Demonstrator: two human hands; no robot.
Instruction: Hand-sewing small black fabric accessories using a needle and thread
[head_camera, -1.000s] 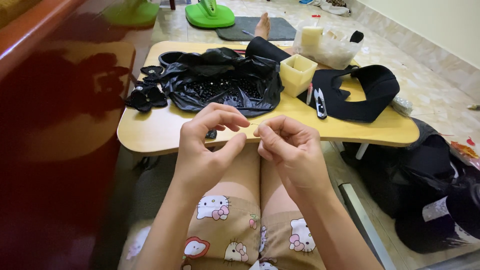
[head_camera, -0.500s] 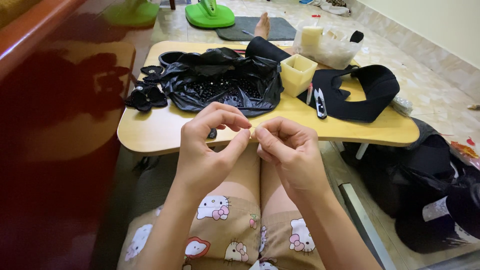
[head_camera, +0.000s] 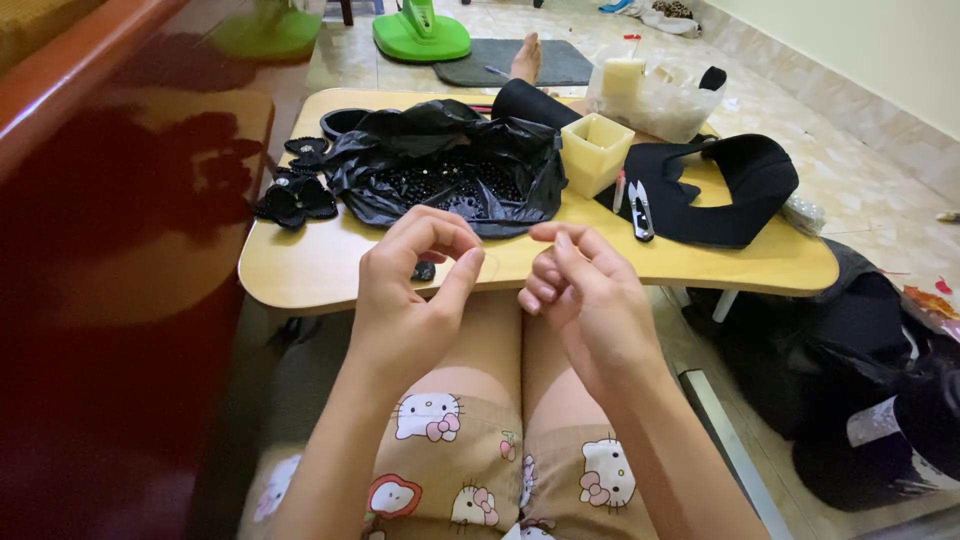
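Observation:
My left hand (head_camera: 410, 290) and my right hand (head_camera: 580, 300) are raised over my lap, just in front of the low wooden table (head_camera: 320, 265). A thin clear thread loop (head_camera: 487, 265) curls between them. The left thumb and forefinger pinch one end of it. My right fingers are curled close to the other end; whether they grip it I cannot tell. A small black bead piece (head_camera: 423, 271) lies on the table right behind my left hand. A black plastic bag (head_camera: 450, 170) holding many small dark beads lies open further back.
A pale yellow square cup (head_camera: 596, 152), thread snips (head_camera: 640, 210), a black padded band (head_camera: 730, 185) and black bow pieces (head_camera: 293, 195) lie on the table. A clear box (head_camera: 655, 95) stands at the back. Someone's bare foot (head_camera: 526, 58) shows beyond. Black bags (head_camera: 870, 390) are on the floor right.
My hands have drawn slightly apart, and the thread loop now shows between them. The right fingers have lifted a little.

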